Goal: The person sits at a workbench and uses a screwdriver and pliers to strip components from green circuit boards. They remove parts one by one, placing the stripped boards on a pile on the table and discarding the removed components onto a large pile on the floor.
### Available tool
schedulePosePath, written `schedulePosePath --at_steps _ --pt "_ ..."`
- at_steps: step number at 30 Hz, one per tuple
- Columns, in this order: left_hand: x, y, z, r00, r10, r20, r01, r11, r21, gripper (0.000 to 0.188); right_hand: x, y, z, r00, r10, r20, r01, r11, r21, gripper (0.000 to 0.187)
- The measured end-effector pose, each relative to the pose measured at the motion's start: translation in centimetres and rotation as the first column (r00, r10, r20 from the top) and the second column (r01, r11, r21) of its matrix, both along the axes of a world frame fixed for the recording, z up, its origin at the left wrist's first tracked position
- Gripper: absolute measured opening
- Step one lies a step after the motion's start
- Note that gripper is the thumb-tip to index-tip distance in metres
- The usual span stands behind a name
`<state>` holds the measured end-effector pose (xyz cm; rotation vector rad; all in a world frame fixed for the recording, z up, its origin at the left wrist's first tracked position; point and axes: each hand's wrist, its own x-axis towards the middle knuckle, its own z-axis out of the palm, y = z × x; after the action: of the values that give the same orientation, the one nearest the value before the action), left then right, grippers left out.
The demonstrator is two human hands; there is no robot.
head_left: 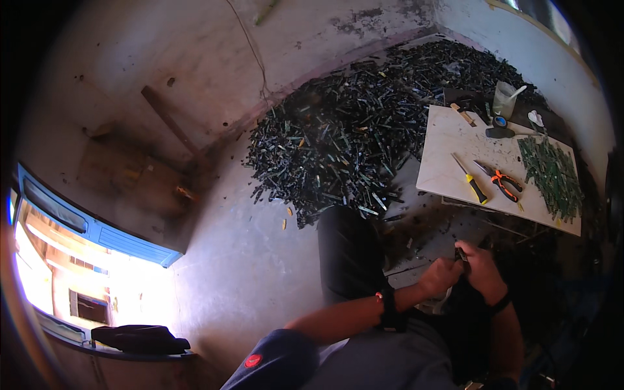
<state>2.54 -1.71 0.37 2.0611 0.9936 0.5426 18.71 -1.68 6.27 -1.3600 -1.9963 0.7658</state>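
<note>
Both hands meet above my lap, in front of the white board. My left hand is closed, its fingertips pinching a small dark strip. My right hand is closed around the same strip from the other side, thumb and fingers partly covering it. The strip looks like the dark pieces in the heap, but its exact kind is too small to tell. Nearest on the board lie orange-and-black pliers and a yellow-and-black screwdriver.
A large heap of dark strips spreads over the floor along the wall. On the board are green strips, a black-handled tool, a blue tape roll and a wooden-handled tool. Behind stands a cloudy cup.
</note>
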Motion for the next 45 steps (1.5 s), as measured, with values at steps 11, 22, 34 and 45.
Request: schedulePosePath --at_steps 11,22,34,45 --pt "0.5 1.6 6.4 0.963 0.251 0.099 -0.198 0.905 -0.377 0.040 0.6 1.3 -1.1 0.977 -0.115 -0.178 0.155 0.960 0.233 0.020" --pt "2.9 0.9 8.8 0.943 0.209 0.258 -0.122 0.941 -0.316 0.056 1.4 1.2 -1.2 0.893 -0.223 -0.392 0.364 0.870 0.332 0.008" --pt "4.3 0.4 9.2 0.938 0.237 0.253 -0.152 0.937 -0.316 0.049 1.4 0.9 -0.5 0.819 -0.267 -0.509 0.398 0.902 0.167 0.021" --pt "0.2 2.1 7.6 0.902 0.148 0.406 0.285 0.503 -0.816 0.035 0.7 -0.2 0.7 0.958 -0.194 -0.210 0.267 0.871 0.413 0.038"
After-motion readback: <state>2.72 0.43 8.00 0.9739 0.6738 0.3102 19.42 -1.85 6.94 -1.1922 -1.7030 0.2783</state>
